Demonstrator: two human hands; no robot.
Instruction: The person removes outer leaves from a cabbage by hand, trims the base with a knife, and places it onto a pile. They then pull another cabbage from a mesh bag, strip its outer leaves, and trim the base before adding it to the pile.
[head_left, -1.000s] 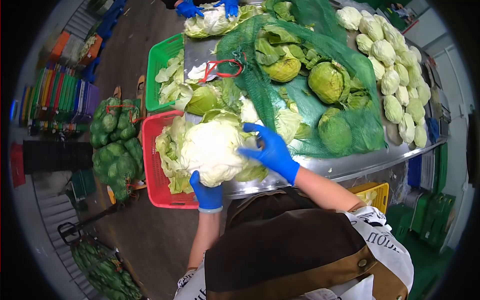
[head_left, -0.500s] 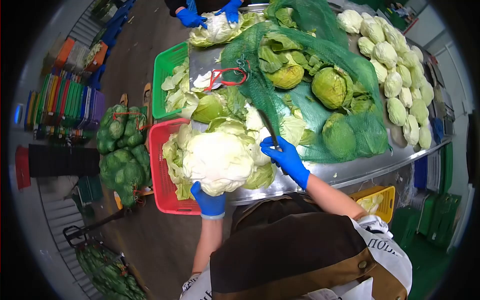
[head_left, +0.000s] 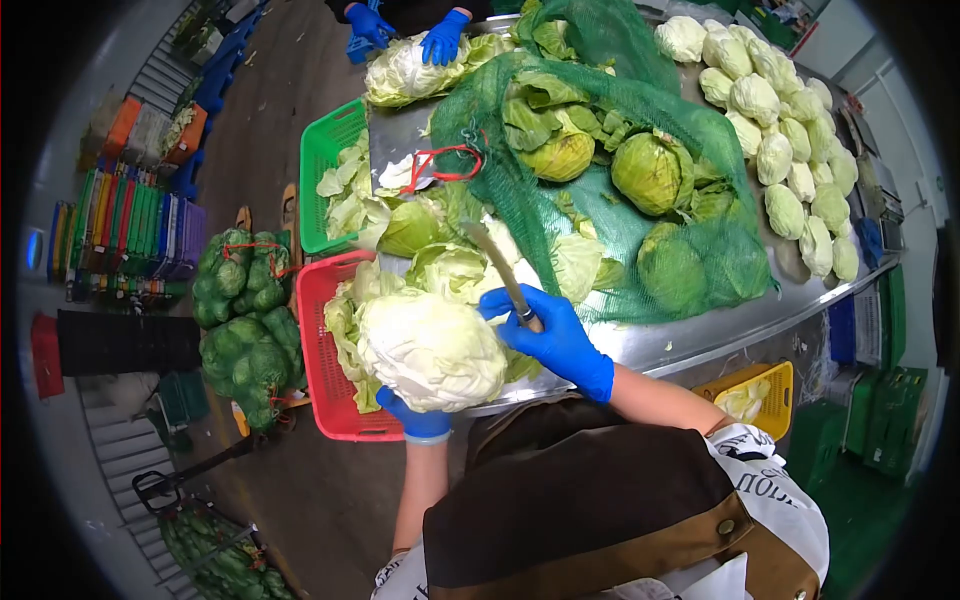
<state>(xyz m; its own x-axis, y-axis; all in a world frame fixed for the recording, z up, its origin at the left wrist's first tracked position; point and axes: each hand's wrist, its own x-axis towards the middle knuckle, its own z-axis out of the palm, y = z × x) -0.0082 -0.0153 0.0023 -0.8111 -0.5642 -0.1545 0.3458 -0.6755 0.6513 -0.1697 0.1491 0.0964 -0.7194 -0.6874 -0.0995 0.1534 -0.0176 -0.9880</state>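
A large pale cabbage (head_left: 432, 350) rests on my left hand (head_left: 415, 418), which wears a blue glove and is wrapped round its lower side. My right hand (head_left: 552, 338), also gloved in blue, grips a knife (head_left: 508, 275) by its handle, the blade pointing up and left above the cabbage leaves. Cut outer leaves (head_left: 448, 268) lie behind the held cabbage. Beside them, a green net bag (head_left: 600, 215) is spread on the metal table (head_left: 640, 345), with several untrimmed green cabbages (head_left: 652, 174) in it.
A red crate (head_left: 318, 340) and a green crate (head_left: 318, 180) with leaves stand at the left. Across the table, a co-worker's gloved hands (head_left: 443, 37) touch another cabbage (head_left: 405, 72). Several trimmed cabbages (head_left: 775, 158) cover the right side. A yellow crate (head_left: 775, 400) stands below the table edge.
The held cabbage has turned and moved slightly down. My right hand has shifted left and down, tilting the knife closer to the cabbage. The co-worker's hands have moved left on their cabbage.
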